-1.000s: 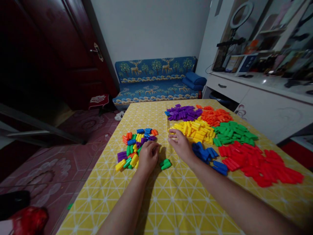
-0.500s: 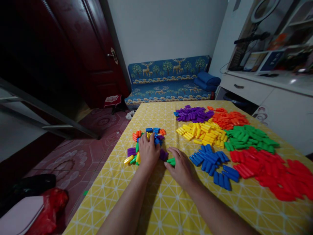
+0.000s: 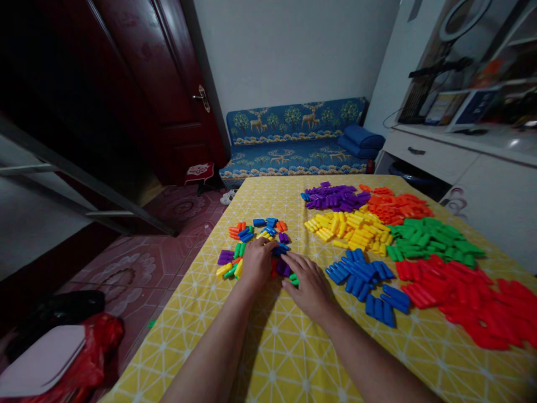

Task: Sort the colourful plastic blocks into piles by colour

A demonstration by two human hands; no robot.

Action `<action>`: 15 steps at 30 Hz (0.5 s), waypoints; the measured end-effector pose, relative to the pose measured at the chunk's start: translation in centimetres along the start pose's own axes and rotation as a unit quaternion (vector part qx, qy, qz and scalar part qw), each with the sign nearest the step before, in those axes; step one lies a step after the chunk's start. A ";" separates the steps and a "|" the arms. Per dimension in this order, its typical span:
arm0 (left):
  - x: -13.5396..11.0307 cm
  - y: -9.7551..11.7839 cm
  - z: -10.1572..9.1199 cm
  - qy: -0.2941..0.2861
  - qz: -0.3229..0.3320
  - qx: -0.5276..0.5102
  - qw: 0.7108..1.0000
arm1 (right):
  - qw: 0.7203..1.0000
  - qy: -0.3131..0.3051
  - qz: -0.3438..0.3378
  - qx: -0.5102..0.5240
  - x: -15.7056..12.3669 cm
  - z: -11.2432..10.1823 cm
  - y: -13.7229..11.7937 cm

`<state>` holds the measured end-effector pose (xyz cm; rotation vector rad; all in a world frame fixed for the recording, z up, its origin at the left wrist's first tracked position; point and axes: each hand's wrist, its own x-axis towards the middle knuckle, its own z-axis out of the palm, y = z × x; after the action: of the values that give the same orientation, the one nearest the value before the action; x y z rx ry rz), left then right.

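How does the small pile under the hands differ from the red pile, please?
The small pile mixes blue, orange, green, yellow and purple pieces; the red pile is one colour. The small pile has fewer pieces than the red pile. The left hand and right hand rest on the small pile; the red pile lies untouched. Both lie on the yellow tablecloth.

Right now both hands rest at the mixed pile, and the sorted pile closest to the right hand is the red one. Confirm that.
Not quite. The head view shows the blue pile closest to the right hand; the red pile lies beyond it, further right. Both hands, the left hand included, do rest at the mixed pile.
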<state>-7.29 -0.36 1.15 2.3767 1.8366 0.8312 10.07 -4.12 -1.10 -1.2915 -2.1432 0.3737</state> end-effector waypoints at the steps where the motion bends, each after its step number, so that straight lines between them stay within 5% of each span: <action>1: 0.0 0.0 0.1 0.000 0.003 0.002 1.000 | 1.000 -0.006 -0.004 -0.005 0.0 -0.1 -0.1; 9: -0.5 1.0 -0.5 0.080 0.030 -0.062 0.994 | 0.999 0.047 0.011 0.009 0.4 0.2 -0.1; 15: -0.6 2.4 -0.1 0.126 0.044 -0.237 0.962 | 0.955 0.158 0.107 0.226 0.6 0.0 0.7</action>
<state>-5.30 -1.67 1.84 2.1305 1.3897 1.4517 10.36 -3.25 -1.26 -1.2169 -1.5427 0.6557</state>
